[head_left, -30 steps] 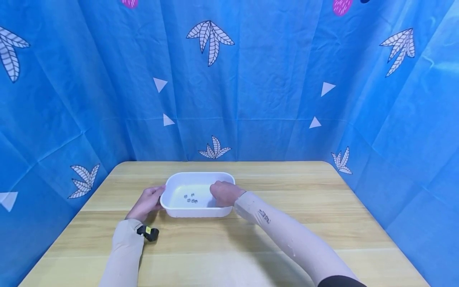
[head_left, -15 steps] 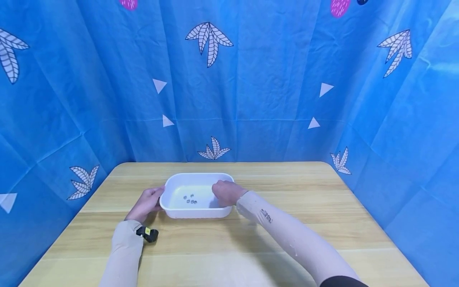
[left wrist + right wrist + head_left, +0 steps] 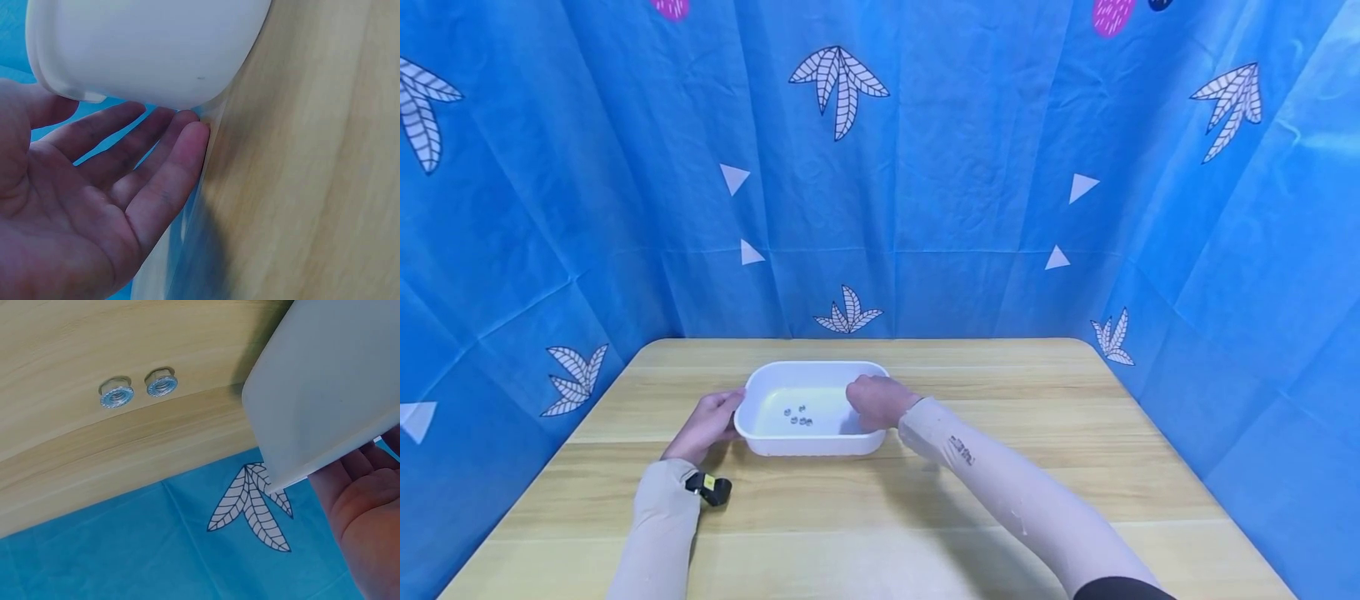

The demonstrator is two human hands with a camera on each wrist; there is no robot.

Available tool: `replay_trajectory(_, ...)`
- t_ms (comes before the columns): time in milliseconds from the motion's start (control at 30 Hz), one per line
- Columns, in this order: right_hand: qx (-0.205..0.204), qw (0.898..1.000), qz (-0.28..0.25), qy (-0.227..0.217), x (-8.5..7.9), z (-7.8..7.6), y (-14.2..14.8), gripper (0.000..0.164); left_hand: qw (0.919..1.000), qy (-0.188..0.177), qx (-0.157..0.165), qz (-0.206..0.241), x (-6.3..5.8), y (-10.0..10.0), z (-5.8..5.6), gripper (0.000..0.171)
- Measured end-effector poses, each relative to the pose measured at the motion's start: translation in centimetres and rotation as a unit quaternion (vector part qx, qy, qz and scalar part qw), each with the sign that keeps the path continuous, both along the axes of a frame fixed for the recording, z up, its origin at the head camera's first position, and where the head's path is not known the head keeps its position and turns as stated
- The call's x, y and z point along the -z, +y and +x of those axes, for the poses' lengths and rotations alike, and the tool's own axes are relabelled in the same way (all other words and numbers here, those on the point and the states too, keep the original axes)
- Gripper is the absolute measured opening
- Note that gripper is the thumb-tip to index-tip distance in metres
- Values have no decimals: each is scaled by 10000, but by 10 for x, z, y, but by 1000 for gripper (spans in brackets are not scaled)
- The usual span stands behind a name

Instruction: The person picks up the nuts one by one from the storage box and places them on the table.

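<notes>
A white plastic tub (image 3: pixel 822 447) stands on the wooden table, with several small metal nuts (image 3: pixel 794 420) loose on its floor. My left hand (image 3: pixel 100 181) is at the tub's left end; its thumb touches the rim and its loosely extended fingers reach the lower wall. Over the right rim goes my right hand (image 3: pixel 880 402), its back towards the head camera. Its fingertips lie inside the tub, hidden by the hand and by the wall in the right wrist view, so whether they hold anything does not show.
Two flange nuts, a left one (image 3: pixel 116 392) and a right one (image 3: pixel 161 382), sit on the table outside the tub. Blue curtain (image 3: pixel 970 167) with leaf prints surrounds the wooden table (image 3: pixel 1015 375). A black device (image 3: pixel 709 487) is strapped to the left wrist.
My right hand has shifted slightly to the right within the tub. The left hand, the tub and the nuts inside look unmoved, apart from a slight shift of the view.
</notes>
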State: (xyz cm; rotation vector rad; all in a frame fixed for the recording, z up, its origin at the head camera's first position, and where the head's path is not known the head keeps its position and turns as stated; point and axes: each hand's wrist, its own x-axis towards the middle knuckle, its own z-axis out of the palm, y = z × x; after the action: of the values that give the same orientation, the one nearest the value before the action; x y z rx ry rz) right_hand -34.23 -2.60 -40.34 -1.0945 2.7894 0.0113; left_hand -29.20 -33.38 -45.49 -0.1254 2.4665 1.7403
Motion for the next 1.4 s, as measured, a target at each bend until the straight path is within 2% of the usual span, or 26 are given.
replay_trajectory(267, 46, 9999, -16, -152, -1, -1, 3, 10, 10000, 50, 26, 6, 0, 1, 2, 64)
replay_trajectory(600, -48, 9998, -109, -136, -10, 1, 7, 6, 9999, 55, -27, -140, 1, 1, 1, 66)
replay_trajectory(1133, 18, 9991, -326, -284, -24, -1, 14, 12, 9999, 49, 22, -95, -1, 1, 2, 66)
replay_trajectory(1400, -118, 9990, -431, -90, -31, -2, 21, 10, 9999, 46, 38, -90, -1, 0, 1, 67)
